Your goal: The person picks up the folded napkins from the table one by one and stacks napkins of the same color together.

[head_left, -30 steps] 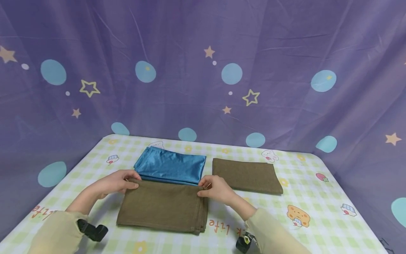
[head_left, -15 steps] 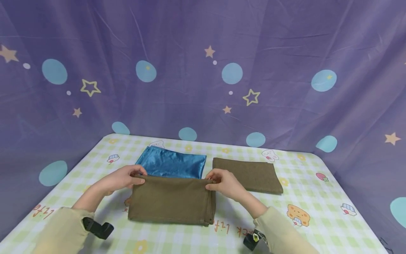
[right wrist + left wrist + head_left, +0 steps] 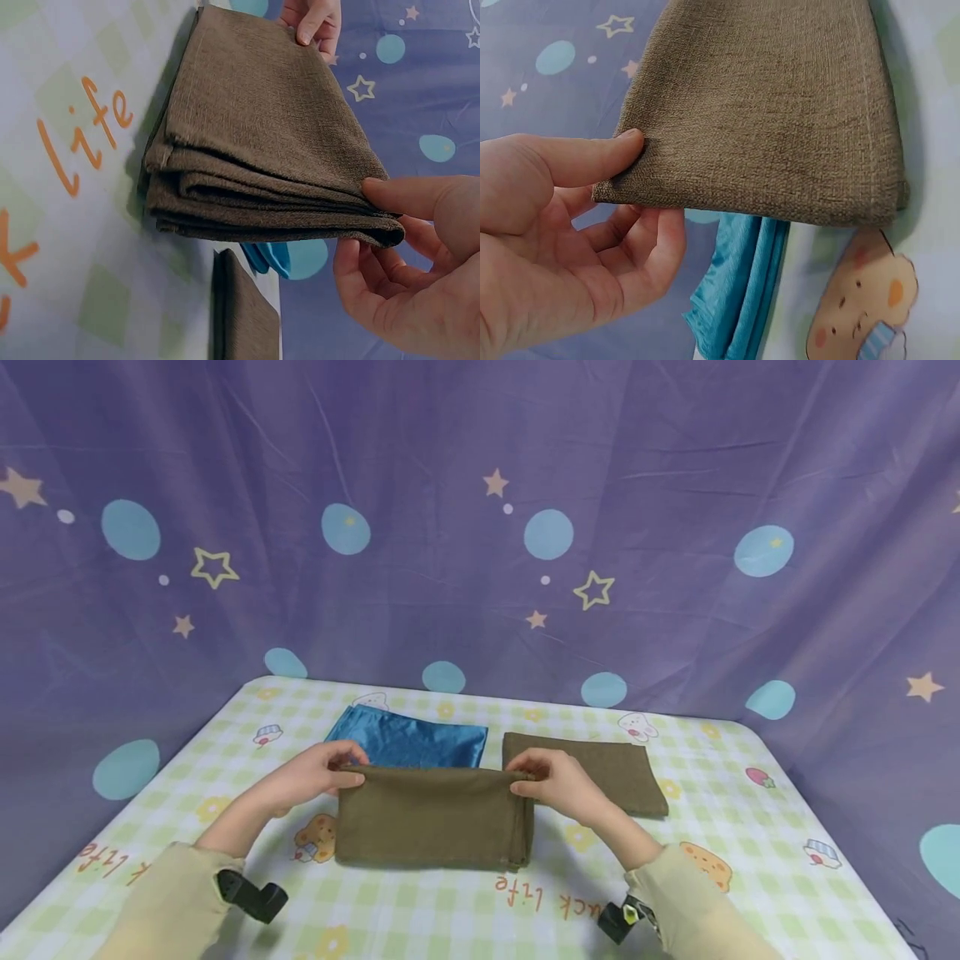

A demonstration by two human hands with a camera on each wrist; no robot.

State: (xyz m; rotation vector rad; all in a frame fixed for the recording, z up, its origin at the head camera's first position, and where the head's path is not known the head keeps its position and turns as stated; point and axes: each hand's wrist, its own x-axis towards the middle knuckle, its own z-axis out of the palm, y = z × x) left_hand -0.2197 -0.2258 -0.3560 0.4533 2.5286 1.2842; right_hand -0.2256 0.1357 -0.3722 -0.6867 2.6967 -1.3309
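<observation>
A folded brown cloth [image 3: 431, 818] hangs between both hands, its top edge raised and its lower edge at or just above the table. My left hand [image 3: 303, 777] pinches the upper left corner, thumb on the near face and fingers behind, as the left wrist view shows on the cloth [image 3: 765, 112]. At the upper right corner my right hand [image 3: 566, 789] pinches the stacked layers, whose folded edges show in the right wrist view on the cloth [image 3: 262, 180]. Behind it lies a folded shiny blue cloth [image 3: 420, 743], its front part hidden by the brown one.
A second folded brown cloth [image 3: 615, 772] lies flat at the right, partly behind my right hand. The table [image 3: 405, 918] wears a green-and-white checked cover with printed cartoons. A purple curtain [image 3: 450, 468] with stars and dots stands behind the table.
Both hands have moved right and away from me with the brown cloth, lifting its top edge. It now covers more of the blue cloth. The other cloths have stayed put.
</observation>
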